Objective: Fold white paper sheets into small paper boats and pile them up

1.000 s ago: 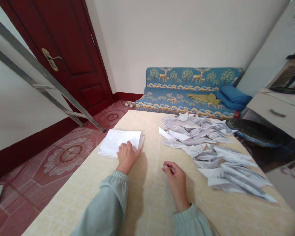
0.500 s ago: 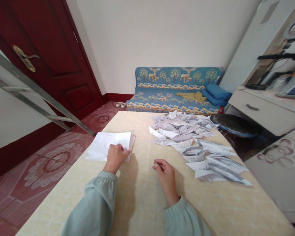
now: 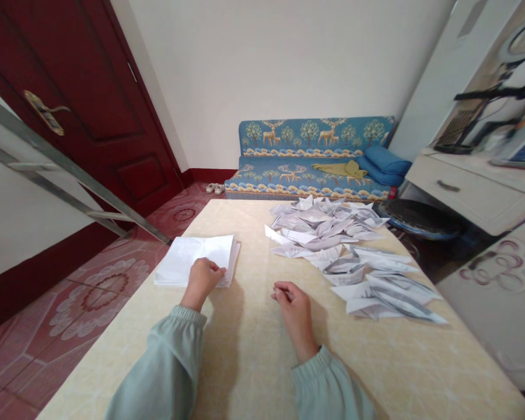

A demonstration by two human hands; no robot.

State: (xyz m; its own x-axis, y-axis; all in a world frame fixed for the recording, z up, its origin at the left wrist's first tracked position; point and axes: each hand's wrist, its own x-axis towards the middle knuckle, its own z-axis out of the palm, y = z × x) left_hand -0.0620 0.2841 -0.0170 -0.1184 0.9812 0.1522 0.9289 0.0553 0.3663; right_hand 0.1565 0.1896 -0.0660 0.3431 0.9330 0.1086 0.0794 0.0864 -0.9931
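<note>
A stack of white paper sheets (image 3: pixel 179 256) lies at the table's left side, its top sheet faintly creased. My left hand (image 3: pixel 203 279) is over the stack's near right part, thumb and fingertips pinched together. Whether a sheet's edge is between them I cannot make out. My right hand (image 3: pixel 294 303) rests on the tabletop, thumb against curled fingers, with nothing visible in it. To its right spreads a large heap of folded paper pieces (image 3: pixel 328 224), pointed like little boats. Closest to that hand are the heap's near folded pieces (image 3: pixel 385 294).
The table (image 3: pixel 254 356) has a pale yellow patterned cover. Beyond its far edge stands a blue sofa (image 3: pixel 284 175) with a deer pattern. A metal ladder (image 3: pixel 91 186) leans at the left, and a round dark stool (image 3: pixel 422 219) is by the right edge.
My left hand has shifted slightly left and its thumb has closed in against the fingertips. My right hand stays where it was. The view has tilted a little.
</note>
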